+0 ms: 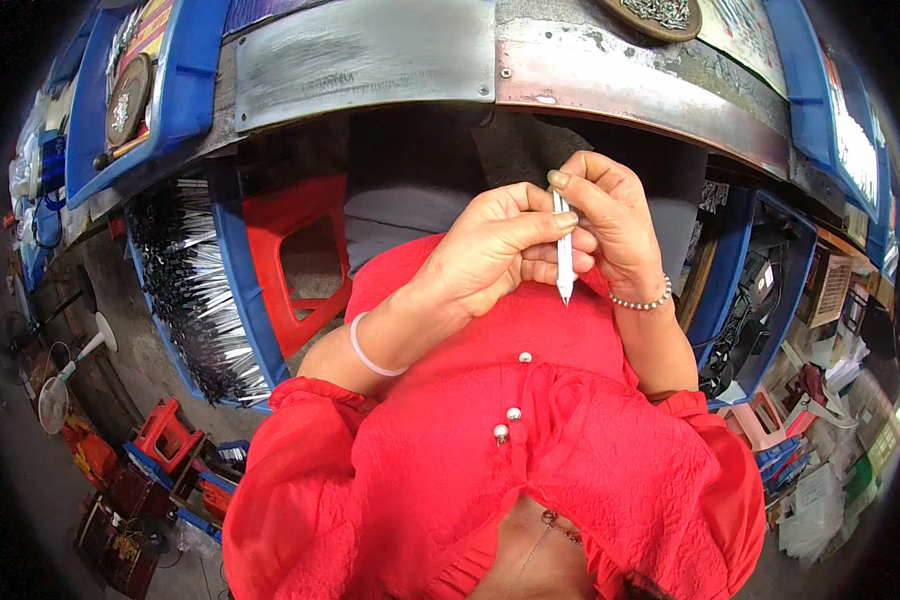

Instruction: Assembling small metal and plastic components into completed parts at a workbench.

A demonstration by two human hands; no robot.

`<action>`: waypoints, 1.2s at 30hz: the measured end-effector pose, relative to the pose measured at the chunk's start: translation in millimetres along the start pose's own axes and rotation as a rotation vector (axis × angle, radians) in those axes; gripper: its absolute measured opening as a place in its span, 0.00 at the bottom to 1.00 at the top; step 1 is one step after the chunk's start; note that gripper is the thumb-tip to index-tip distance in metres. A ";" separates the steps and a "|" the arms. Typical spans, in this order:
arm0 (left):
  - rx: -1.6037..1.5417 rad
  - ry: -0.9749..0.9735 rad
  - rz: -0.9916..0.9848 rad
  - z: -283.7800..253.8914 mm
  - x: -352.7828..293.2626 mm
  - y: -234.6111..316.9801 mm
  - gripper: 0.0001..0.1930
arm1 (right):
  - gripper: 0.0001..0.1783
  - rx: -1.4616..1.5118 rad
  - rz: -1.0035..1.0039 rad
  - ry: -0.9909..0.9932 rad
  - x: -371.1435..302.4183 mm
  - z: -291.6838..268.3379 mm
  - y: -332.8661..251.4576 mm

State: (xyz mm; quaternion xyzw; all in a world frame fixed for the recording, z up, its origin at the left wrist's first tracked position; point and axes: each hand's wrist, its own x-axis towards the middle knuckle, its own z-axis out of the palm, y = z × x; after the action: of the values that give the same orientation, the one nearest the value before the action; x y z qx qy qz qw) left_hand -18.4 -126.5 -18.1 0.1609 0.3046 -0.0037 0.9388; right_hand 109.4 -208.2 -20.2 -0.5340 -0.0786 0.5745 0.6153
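Above my lap, both hands meet on a slim white pen-shaped piece, its dark pointed tip toward me. My left hand is closed, with thumb and fingers pinching the middle of the piece from the left. At its far end, the thumb and bent fingers of my right hand are pressed together on it. Whether a small part sits between those right fingertips is hidden. A white bangle circles my left wrist and a beaded bracelet my right.
The workbench edge has a metal plate. On the bench stand a round dish of small metal parts and blue trays. A blue bin of slim white and black pieces stands left, beside a red stool. At right is another blue bin holding black items.
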 end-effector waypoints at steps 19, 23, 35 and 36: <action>0.083 0.035 0.042 1.4 0.9 6.1 0.06 | 0.07 0.065 -0.007 0.005 11.0 -1.1 11.8; 0.150 0.024 0.063 0.4 -1.6 11.5 0.06 | 0.08 0.006 -0.033 0.072 7.4 5.8 7.5; 1.237 0.511 1.101 12.8 -30.6 166.8 0.05 | 0.10 0.178 -0.186 -0.116 -16.2 -1.2 -10.1; 1.366 0.574 1.178 6.1 -20.2 184.4 0.06 | 0.10 0.177 -0.164 -0.123 -16.5 0.2 -9.3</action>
State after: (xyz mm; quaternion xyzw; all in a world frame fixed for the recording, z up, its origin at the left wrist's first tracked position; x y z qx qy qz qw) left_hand -12.0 44.7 53.5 0.7985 0.3255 0.3332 0.3813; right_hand 109.7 -219.0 -4.6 -0.4331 -0.1085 0.5584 0.6991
